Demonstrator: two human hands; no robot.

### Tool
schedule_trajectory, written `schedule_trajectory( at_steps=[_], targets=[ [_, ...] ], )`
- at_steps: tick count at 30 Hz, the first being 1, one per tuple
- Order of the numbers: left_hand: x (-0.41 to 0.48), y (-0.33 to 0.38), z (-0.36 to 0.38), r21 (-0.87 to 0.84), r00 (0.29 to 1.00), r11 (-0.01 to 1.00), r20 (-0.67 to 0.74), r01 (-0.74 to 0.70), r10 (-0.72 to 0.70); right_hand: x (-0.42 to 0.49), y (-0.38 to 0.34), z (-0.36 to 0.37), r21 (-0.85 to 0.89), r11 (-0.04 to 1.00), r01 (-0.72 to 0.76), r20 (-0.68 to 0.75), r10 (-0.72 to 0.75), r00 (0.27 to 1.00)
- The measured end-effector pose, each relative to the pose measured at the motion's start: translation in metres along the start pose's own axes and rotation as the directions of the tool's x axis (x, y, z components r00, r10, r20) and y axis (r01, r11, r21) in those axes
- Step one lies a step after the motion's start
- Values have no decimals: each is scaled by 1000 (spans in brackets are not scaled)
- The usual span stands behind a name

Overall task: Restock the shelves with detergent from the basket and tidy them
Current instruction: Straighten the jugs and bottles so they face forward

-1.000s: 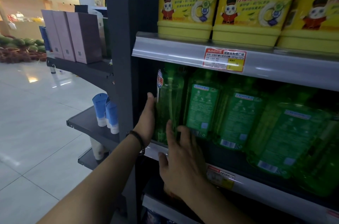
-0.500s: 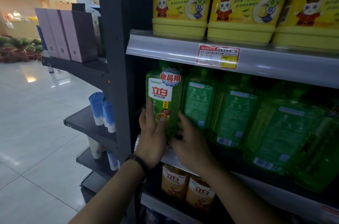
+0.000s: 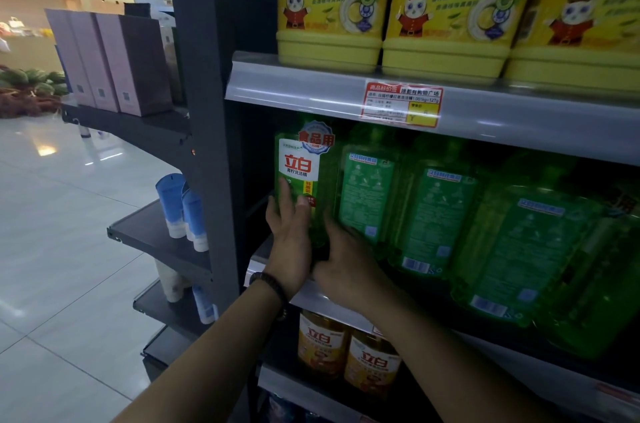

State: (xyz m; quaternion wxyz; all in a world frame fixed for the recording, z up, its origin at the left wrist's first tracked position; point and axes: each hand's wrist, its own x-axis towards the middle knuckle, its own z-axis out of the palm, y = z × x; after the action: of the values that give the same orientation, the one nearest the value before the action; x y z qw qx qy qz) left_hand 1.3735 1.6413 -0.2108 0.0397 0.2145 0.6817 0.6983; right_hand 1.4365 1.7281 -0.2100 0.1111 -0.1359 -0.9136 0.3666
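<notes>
A green detergent bottle (image 3: pixel 304 170) stands at the left end of the middle shelf (image 3: pixel 256 270), its white and red front label facing me. My left hand (image 3: pixel 289 242) holds its lower front, fingers up on the label. My right hand (image 3: pixel 346 267) grips its lower right side, fingertips hidden behind the bottle. To its right, several green bottles (image 3: pixel 440 215) stand with their back labels facing out, some leaning.
Large yellow detergent jugs (image 3: pixel 446 7) fill the upper shelf above a price tag (image 3: pixel 401 104). Orange bottles (image 3: pixel 346 353) stand on the shelf below. Left of the dark upright post (image 3: pixel 204 111) is a side rack with pink boxes (image 3: pixel 110 62) and blue tubes (image 3: pixel 180 204).
The leftmost green bottle has been turned so its front label faces out. Both hands moved onto its lower part and now hold it.
</notes>
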Motion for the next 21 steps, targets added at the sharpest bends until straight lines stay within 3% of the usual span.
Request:
schedule_trajectory(
  at_steps=[9,14,17,21],
  targets=[
    [10,3,-5,-8,998,1000,54,19,-19,2,7,-5,64,998,17,-6,-17,1000],
    [3,-8,-20,121,998,993,55,0,-6,-25,14,-19,89,996,3,-89,5,996],
    [-19,1,-13,238,989,961,83,-140,124,-47,24,-29,179,984,-6,-257,53,965],
    [-29,16,2,332,955,901,194,-280,225,-56,35,-39,311,949,-50,-301,149,942]
  ],
)
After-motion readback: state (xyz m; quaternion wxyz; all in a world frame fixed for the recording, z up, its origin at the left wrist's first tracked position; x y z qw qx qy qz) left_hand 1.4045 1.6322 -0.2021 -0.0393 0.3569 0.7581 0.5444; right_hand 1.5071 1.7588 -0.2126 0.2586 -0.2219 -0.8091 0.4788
